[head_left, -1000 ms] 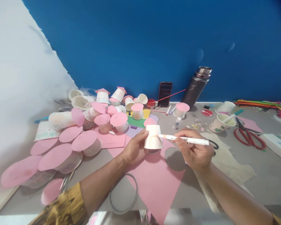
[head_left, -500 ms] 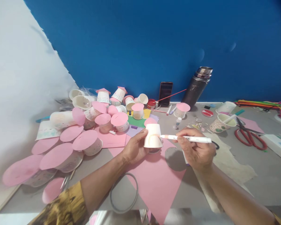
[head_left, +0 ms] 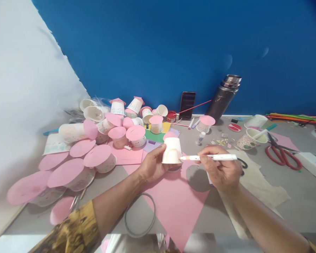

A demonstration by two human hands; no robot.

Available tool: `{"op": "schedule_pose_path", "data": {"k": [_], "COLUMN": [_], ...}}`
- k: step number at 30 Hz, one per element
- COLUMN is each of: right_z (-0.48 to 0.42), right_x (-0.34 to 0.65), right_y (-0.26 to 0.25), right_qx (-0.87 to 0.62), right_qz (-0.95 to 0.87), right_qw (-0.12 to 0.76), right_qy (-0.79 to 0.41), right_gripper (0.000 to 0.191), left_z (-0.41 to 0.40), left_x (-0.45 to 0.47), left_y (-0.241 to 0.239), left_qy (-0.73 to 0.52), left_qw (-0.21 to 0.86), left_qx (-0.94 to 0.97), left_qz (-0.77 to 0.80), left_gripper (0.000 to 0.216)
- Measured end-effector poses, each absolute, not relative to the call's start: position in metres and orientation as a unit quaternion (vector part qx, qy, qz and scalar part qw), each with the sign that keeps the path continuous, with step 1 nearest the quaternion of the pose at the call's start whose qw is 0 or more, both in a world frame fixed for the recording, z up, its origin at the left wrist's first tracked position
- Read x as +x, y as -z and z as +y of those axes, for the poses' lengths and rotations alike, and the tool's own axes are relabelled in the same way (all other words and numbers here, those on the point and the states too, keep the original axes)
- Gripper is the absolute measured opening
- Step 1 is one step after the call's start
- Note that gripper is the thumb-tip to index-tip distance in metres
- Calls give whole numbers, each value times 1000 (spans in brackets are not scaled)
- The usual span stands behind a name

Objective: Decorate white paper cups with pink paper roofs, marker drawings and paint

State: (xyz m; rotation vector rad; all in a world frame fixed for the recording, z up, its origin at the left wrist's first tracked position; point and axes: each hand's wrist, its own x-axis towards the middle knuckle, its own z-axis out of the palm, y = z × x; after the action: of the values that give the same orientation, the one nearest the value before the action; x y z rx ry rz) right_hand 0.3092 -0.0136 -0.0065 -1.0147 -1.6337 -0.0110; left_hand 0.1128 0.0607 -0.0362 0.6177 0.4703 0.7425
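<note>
My left hand (head_left: 155, 164) grips a white paper cup (head_left: 172, 147) from its left side. The cup is upside down, rim at the bottom, with a faint orange arch drawn on its front. In my right hand (head_left: 222, 168) is a white marker pen (head_left: 213, 157), held level with its tip pointing left. That tip is at the cup's right lower edge; whether it touches cannot be made out. Below the hands lies a pink paper sheet (head_left: 173, 207) with a round hole cut in it. A pink disc top (head_left: 170, 135) shows just behind the cup.
Several paper cups with pink disc tops (head_left: 97, 155) crowd the left. A dark flask (head_left: 223, 96) and a phone (head_left: 187, 105) stand along the blue wall. Red-handled scissors (head_left: 283, 158), a patterned cup (head_left: 249, 138) and a beige cloth (head_left: 260, 179) lie right. A grey ring (head_left: 154, 211) lies in front.
The marker tip has moved slightly down along the cup, from the arch's upper right to near the rim. The orange line now reaches lower. Both hands keep their holds.
</note>
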Motion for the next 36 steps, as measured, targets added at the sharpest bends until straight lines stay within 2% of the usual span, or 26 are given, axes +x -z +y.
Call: {"op": "schedule_pose_path", "data": {"k": [12,19,25,33,36], "right_z": [-14,-12,-11,-11,-11], "right_x": [311,310,309,307,308], "right_y": [9,11,10,10,11], "right_qx": [-441,-411,-400,-354,-392], "right_qz": [-702,-704,-734,-760,-737], "right_qw": [559,579,548,545,551], "right_qy": [-20,27,9,-39,-9], "right_gripper": [14,6,7,11,8], "left_z": [61,60,57,57,58], "left_x": [112,113,113,114,114], "left_y": [40,44,45,45,46], "left_qy": [-373,-395,-388,-395,-388], "left_qw": [853,837,825,813,823], "left_qx": [272,288,340,354,343], "left_qz": [244,245,232,241,236], "left_gripper": [30,31,37,33,34]}}
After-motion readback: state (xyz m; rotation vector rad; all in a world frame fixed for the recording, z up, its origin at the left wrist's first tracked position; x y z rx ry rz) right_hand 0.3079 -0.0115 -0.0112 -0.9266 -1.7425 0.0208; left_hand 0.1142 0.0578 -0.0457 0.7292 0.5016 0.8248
